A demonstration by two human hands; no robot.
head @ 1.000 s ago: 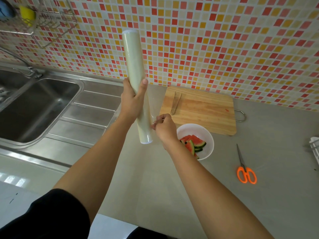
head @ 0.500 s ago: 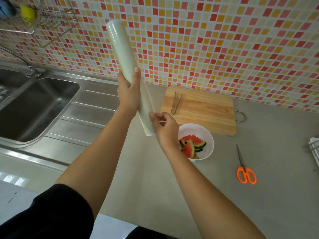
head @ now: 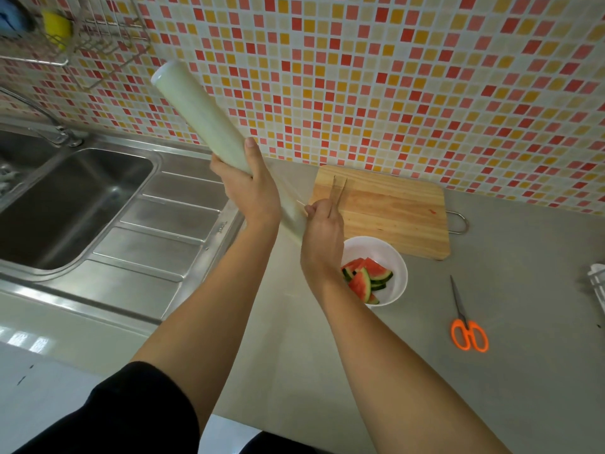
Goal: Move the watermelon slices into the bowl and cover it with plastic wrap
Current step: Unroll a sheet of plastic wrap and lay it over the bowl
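Note:
A white bowl point(head: 391, 253) on the grey counter holds several watermelon slices point(head: 363, 280). Above and left of it, my left hand point(head: 250, 188) grips a long pale-green roll of plastic wrap point(head: 199, 116), tilted with its top end toward the upper left. My right hand point(head: 322, 234) is at the roll's lower end, fingertips pinched on the edge of the clear film. My right wrist hides the bowl's left rim.
A wooden cutting board point(head: 393, 208) with tongs point(head: 337, 191) on it lies behind the bowl. Orange-handled scissors point(head: 466, 326) lie to the right. A steel sink point(head: 62, 204) and drainboard fill the left. A white object point(head: 597, 286) sits at the right edge.
The roll has tilted further, its top swinging left. My right hand has risen a little and closed on the film at the roll's lower end.

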